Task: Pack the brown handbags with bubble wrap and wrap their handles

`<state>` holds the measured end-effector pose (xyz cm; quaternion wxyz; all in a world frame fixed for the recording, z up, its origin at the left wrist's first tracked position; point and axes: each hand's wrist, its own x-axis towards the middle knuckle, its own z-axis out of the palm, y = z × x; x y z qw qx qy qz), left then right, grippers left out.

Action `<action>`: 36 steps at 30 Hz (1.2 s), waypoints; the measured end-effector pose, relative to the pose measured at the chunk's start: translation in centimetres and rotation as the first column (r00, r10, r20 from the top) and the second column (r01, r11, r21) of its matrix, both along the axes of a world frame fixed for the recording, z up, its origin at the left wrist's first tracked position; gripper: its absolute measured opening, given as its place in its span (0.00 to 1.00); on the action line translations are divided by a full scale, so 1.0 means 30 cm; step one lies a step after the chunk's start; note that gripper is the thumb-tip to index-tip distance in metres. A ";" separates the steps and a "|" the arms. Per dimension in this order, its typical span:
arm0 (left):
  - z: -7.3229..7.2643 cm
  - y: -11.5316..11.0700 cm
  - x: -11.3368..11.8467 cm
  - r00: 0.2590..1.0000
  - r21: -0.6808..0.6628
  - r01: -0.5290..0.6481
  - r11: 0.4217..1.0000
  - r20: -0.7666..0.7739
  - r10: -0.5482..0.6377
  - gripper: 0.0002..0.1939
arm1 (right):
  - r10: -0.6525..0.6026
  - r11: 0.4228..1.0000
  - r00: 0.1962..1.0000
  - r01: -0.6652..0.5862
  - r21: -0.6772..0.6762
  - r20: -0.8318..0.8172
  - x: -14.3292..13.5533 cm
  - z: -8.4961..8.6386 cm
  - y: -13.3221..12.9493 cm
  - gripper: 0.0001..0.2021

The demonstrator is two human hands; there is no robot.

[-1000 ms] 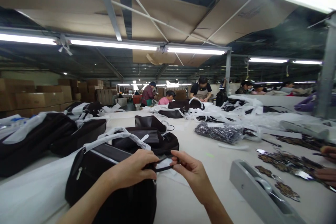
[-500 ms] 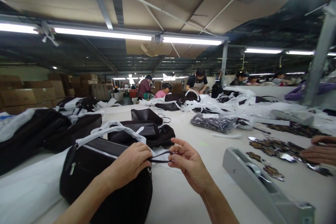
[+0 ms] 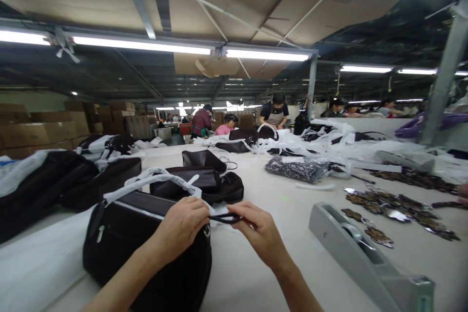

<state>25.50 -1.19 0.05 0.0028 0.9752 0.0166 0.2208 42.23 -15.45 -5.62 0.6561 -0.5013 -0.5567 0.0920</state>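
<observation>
A dark brown handbag [image 3: 120,234] stands on the table before me, its handle [image 3: 146,175] wrapped in white material. At its upper right end my left hand [image 3: 186,222] is closed, gripping a thin dark strap [image 3: 223,218] where it meets the bag. My right hand [image 3: 256,229] pinches the strap's looped far end between thumb and fingers, a short way right of the bag. A silver ring [image 3: 206,230] shows just below the left fingers. The left fingertips are partly hidden.
A grey tape dispenser [image 3: 361,253] sits at the right. Behind it lie several brown patterned tags [image 3: 387,204]. More dark bags [image 3: 197,180] lie beyond mine and at the left [image 3: 40,185]. A plastic-wrapped bundle [image 3: 296,168] is further back; several people work in the distance.
My right hand has closed its spread fingers onto the strap loop and turned slightly. The left hand stays at the bag. Another person's hand at the right has drawn back from the tags.
</observation>
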 end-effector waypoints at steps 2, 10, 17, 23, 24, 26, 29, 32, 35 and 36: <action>-0.002 0.000 0.002 1.000 0.028 -0.010 1.000 0.000 0.010 0.11 | 0.120 0.989 0.971 -0.135 -0.057 -0.208 -0.005 -0.004 -0.002 0.24; -0.018 0.003 0.008 0.999 0.042 -0.021 0.999 0.030 0.019 0.11 | -0.030 0.996 0.996 0.024 -0.084 -0.079 -0.004 0.012 -0.008 0.16; 0.039 -0.029 0.005 0.994 0.021 -0.065 0.998 -0.087 0.066 0.11 | -0.135 0.990 0.990 0.133 -0.045 -0.040 -0.003 -0.003 -0.001 0.08; 0.083 -0.122 0.069 0.968 -0.037 -0.138 0.990 -0.218 0.127 0.10 | -0.204 0.979 0.979 0.204 0.027 -0.013 -0.021 0.008 -0.011 0.04; 0.076 -0.126 0.078 0.964 -0.048 -0.161 0.986 -0.223 0.147 0.11 | -0.192 0.981 0.980 0.193 0.009 -0.055 -0.015 0.006 -0.010 0.06; 0.055 -0.117 0.083 0.965 -0.060 -0.201 0.978 -0.187 0.187 0.12 | -0.168 0.982 0.978 0.155 -0.107 -0.126 0.017 -0.012 -0.001 0.13; 0.023 -0.074 0.058 0.986 -0.184 -0.165 0.969 -0.015 0.165 0.12 | -0.251 0.917 0.965 0.209 -0.339 -0.083 0.106 -0.074 0.034 0.19; -0.001 -0.036 0.021 0.983 -0.356 -0.049 0.933 0.146 0.107 0.15 | -0.412 0.787 0.907 0.404 -0.466 0.090 0.187 -0.161 0.090 0.13; -0.025 -0.026 0.006 0.976 -0.442 0.010 0.897 0.200 0.087 0.16 | -0.502 0.639 0.827 0.553 -0.535 0.254 0.209 -0.238 0.155 0.09; -0.033 -0.028 0.007 0.974 -0.454 0.015 0.891 0.209 0.090 0.15 | -0.515 0.601 0.806 0.583 -0.547 0.292 0.204 -0.258 0.174 0.08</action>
